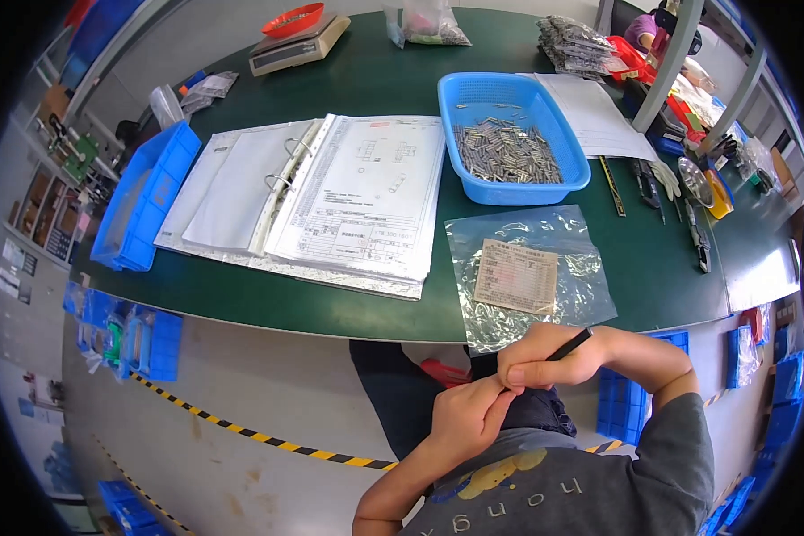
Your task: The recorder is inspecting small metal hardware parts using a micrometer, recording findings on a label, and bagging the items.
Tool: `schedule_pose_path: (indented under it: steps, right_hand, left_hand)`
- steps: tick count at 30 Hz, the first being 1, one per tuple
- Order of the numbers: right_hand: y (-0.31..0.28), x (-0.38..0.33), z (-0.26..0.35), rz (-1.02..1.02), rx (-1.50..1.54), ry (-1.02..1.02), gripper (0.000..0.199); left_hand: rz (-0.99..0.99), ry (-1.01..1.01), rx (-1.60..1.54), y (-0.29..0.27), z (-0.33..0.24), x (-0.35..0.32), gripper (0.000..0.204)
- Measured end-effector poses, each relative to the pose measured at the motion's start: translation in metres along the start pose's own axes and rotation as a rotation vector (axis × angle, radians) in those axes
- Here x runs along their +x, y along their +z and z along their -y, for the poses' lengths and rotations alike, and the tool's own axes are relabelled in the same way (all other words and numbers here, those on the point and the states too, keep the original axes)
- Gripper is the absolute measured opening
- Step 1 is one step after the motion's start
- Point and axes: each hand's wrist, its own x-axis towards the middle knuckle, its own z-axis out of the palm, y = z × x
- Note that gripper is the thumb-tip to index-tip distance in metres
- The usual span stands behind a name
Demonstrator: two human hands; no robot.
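Close to my body, just off the table's front edge, my two hands meet. My right hand point(552, 359) is closed around a slim black pen point(571, 344), whose one end sticks out up and to the right. Against the right fingertips rest the fingers of my left hand point(464, 414), which are pressed together; what they pinch is hidden. On the table edge just beyond the hands lies a clear plastic bag point(590, 290). A printed paper label point(516, 276) is on or in it; I cannot tell which.
Behind the bag stands a blue basket point(515, 195) with many small metal pins point(506, 150). An open ring binder point(357, 201) lies left of it, beside a blue bin point(147, 196). A scale point(300, 46) sits far back. Calipers point(697, 237) and other tools lie right.
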Motion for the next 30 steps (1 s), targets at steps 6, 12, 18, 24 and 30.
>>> schedule_pose_path:
  steps: [6,12,18,24,30]
  right_hand:
    - [-0.025,-0.016,0.005,-0.284,0.069,0.020,0.020]
    - [-0.034,-0.052,-0.040,-1.157,-0.655,0.181,0.024]
    - [-0.039,-0.058,-0.062,-1.084,-1.071,0.264,0.034]
    - [-0.048,-0.064,-0.065,-0.872,-1.211,0.228,0.042]
    - [-0.077,-0.071,-0.068,-0.664,-1.208,0.135,0.043]
  left_hand:
    - [-0.185,-0.217,0.067,-0.028,0.027,0.016,0.021]
    - [-0.329,-0.146,0.155,-0.020,0.047,0.035,0.004]
    - [-0.300,-0.016,0.204,-0.021,0.054,0.051,0.004]
    - [-0.292,-0.043,0.228,-0.019,0.060,0.056,0.005]
    - [-0.228,0.106,0.267,-0.017,0.058,0.079,0.018]
